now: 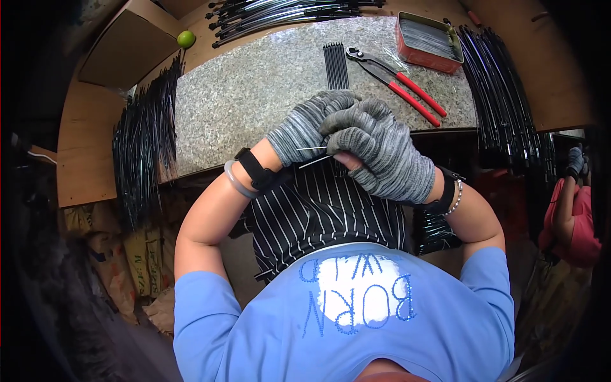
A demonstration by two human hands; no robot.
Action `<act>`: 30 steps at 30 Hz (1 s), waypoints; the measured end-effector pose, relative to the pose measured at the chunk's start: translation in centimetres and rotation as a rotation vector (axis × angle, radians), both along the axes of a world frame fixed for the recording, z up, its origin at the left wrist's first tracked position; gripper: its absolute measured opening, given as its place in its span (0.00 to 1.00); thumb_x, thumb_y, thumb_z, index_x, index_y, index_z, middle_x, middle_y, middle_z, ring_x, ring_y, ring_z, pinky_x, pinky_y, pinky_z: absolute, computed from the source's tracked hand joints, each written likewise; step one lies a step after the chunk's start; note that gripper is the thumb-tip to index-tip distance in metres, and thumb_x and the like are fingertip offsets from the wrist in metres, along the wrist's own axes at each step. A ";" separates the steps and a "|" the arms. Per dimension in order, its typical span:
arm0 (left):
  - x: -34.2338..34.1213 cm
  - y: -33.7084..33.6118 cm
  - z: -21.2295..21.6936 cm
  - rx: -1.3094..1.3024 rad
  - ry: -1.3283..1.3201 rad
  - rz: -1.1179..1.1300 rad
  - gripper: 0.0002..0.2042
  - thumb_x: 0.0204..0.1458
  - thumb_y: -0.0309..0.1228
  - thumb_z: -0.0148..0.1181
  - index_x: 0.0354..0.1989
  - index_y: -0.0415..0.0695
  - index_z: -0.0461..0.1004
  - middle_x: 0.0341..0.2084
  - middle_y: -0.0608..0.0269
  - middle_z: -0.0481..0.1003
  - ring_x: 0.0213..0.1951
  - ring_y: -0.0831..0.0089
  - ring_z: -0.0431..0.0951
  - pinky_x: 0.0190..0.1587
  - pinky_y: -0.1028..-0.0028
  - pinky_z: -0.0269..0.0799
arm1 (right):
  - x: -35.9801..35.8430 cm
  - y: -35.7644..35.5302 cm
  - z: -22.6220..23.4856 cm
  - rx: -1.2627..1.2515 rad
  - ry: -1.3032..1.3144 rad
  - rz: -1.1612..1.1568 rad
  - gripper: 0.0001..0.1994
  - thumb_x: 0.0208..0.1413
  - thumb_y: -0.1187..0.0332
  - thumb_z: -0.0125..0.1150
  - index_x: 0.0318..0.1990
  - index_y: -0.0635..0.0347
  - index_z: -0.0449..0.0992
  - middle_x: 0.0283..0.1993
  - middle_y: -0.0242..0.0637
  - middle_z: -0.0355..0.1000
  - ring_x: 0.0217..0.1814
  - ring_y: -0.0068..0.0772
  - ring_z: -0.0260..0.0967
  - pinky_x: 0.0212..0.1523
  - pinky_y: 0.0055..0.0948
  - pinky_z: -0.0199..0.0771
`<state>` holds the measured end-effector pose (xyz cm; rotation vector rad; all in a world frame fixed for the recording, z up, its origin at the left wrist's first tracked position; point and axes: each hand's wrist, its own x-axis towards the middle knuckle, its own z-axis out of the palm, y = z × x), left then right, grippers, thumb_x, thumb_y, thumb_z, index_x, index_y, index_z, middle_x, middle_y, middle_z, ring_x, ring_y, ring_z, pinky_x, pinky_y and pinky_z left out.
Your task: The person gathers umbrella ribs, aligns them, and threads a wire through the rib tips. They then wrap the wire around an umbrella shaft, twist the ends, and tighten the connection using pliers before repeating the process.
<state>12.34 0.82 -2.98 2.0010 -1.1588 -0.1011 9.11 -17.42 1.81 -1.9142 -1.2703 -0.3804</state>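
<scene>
Both my hands are in grey knit gloves, brought together just off the near edge of the granite slab. My right hand is curled shut, and a thin metal wire pokes out of its fist toward nine o'clock, its free end reaching the palm side of my left hand. A second thin rod slants out just below it, toward eight o'clock. My left hand is bent over the top of the right, fingers folded down against the right knuckles; it touches the wire's tip region, though I cannot tell for sure whether it pinches the wire or only rests against it, since the fingers hide the contact. So the wire lies between my two hands, held by the right and running across to the left. On the slab at twelve o'clock from my hands lies a small bundle of dark rods, and just beside it, toward one o'clock, red-handled pliers. Farther out at one o'clock sits a red tin of thin wires. Large sheaves of black rods hang at nine o'clock and more black rods at two o'clock. A green ball sits at eleven o'clock.
</scene>
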 end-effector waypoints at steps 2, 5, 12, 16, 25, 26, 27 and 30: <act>-0.3 0.0 0.4 0.018 -0.039 -0.031 0.37 0.32 0.41 0.68 0.55 0.48 0.59 0.54 0.52 0.59 0.55 0.53 0.59 0.56 0.58 0.54 | -0.4 -0.9 0.5 0.066 0.120 -0.001 0.05 0.46 0.78 0.53 0.32 0.57 0.70 0.38 0.36 0.69 0.40 0.32 0.66 0.42 0.30 0.66; -1.2 0.1 0.5 0.167 -0.028 0.104 0.32 0.42 0.43 0.57 0.57 0.46 0.56 0.52 0.51 0.61 0.55 0.54 0.60 0.58 0.62 0.53 | -0.2 -3.2 0.4 0.345 0.413 -0.052 0.05 0.48 0.78 0.52 0.32 0.58 0.70 0.38 0.35 0.69 0.40 0.28 0.64 0.42 0.28 0.65; -4.4 -1.5 -0.2 0.489 -0.485 0.112 0.40 0.35 0.45 0.63 0.58 0.42 0.54 0.53 0.51 0.60 0.56 0.54 0.59 0.58 0.59 0.51 | -0.1 -6.0 -4.1 0.433 0.508 -0.539 0.07 0.49 0.75 0.55 0.37 0.60 0.72 0.32 0.32 0.69 0.32 0.24 0.64 0.39 0.24 0.64; -5.4 -1.5 -1.5 0.287 -0.568 0.171 0.40 0.33 0.44 0.65 0.57 0.44 0.55 0.49 0.53 0.65 0.54 0.55 0.62 0.58 0.58 0.52 | 0.1 -6.3 -5.6 0.173 0.212 -0.551 0.09 0.47 0.75 0.56 0.38 0.56 0.74 0.29 0.33 0.68 0.29 0.29 0.63 0.37 0.25 0.64; -10.8 1.6 5.0 -0.268 0.099 0.058 0.23 0.38 0.33 0.63 0.46 0.45 0.68 0.42 0.54 0.71 0.48 0.55 0.70 0.53 0.54 0.59 | -1.4 -5.1 -8.0 -0.185 -0.134 -0.609 0.14 0.39 0.70 0.58 0.38 0.47 0.76 0.21 0.31 0.60 0.29 0.35 0.60 0.41 0.35 0.60; -10.8 2.1 4.9 -0.266 0.106 0.052 0.23 0.38 0.33 0.63 0.46 0.45 0.68 0.42 0.54 0.71 0.48 0.55 0.70 0.53 0.54 0.59 | -1.4 -5.1 -8.2 -0.185 -0.126 -0.616 0.14 0.39 0.70 0.58 0.38 0.47 0.76 0.21 0.31 0.60 0.29 0.35 0.60 0.41 0.35 0.60; -10.7 2.5 4.6 -0.218 0.075 0.049 0.23 0.36 0.34 0.64 0.45 0.45 0.69 0.42 0.54 0.71 0.48 0.55 0.69 0.53 0.54 0.59 | -1.3 -5.0 -8.4 -0.190 -0.142 -0.608 0.14 0.39 0.71 0.58 0.38 0.47 0.76 0.21 0.30 0.60 0.29 0.34 0.59 0.41 0.35 0.60; -10.6 3.3 4.1 -0.125 0.012 0.040 0.23 0.34 0.35 0.66 0.43 0.46 0.70 0.43 0.52 0.70 0.49 0.54 0.69 0.53 0.53 0.59 | -1.2 -4.9 -9.1 -0.202 -0.172 -0.593 0.14 0.39 0.71 0.58 0.38 0.46 0.76 0.21 0.30 0.60 0.29 0.34 0.59 0.41 0.36 0.59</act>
